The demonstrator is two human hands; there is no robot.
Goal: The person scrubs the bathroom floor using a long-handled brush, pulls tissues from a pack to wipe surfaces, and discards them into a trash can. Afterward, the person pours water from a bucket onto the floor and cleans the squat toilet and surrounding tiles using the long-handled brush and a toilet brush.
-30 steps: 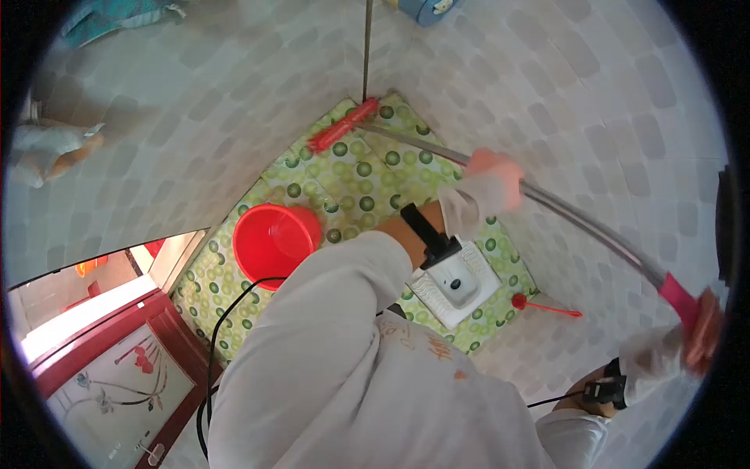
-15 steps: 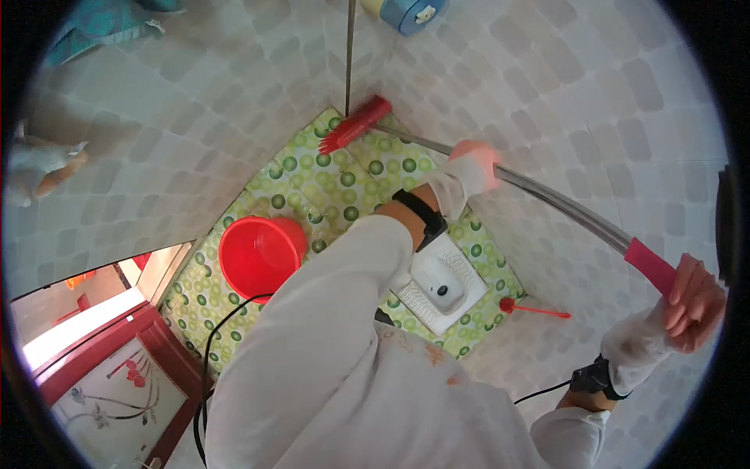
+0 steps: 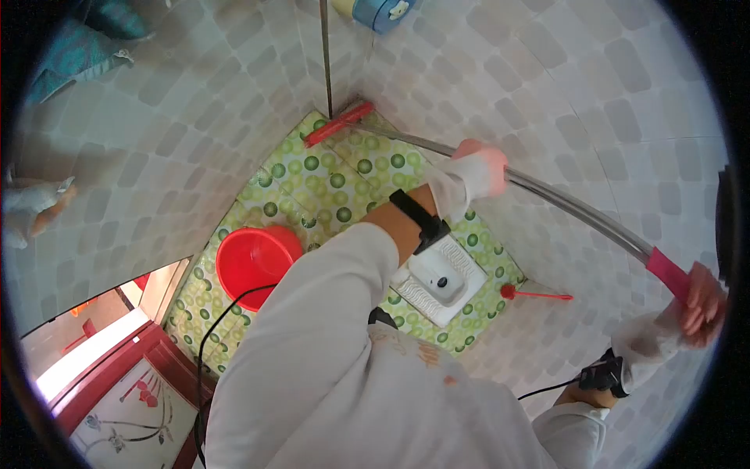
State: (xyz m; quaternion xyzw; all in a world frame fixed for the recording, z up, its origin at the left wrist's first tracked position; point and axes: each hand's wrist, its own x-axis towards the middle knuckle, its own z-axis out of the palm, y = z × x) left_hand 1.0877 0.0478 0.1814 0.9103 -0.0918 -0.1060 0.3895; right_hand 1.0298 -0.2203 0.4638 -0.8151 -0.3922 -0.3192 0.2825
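Observation:
A broom with a red bristle head (image 3: 337,125) and a long metal handle (image 3: 574,205) runs from the far corner of the floor toward my right side. My left hand (image 3: 480,166) is closed round the middle of the handle, with a white sleeve or cover over its wrist. At the pink grip end (image 3: 666,273), my right hand (image 3: 703,305) has its fingers wrapped round the handle. The broom head rests in the corner, against the foot of the walls, on green-dotted floor tiles (image 3: 336,181).
A red bucket (image 3: 254,258) stands left on the floor. A white squat toilet (image 3: 445,283) lies below my left forearm, with a red toilet brush (image 3: 539,294) to its right. A thin pipe (image 3: 326,62) rises from the corner. The red-framed door (image 3: 141,383) is at lower left.
The broom head has moved a little left and farther into the corner, and has turned so that fewer bristles show. Both hands keep their hold; the view has shifted slightly.

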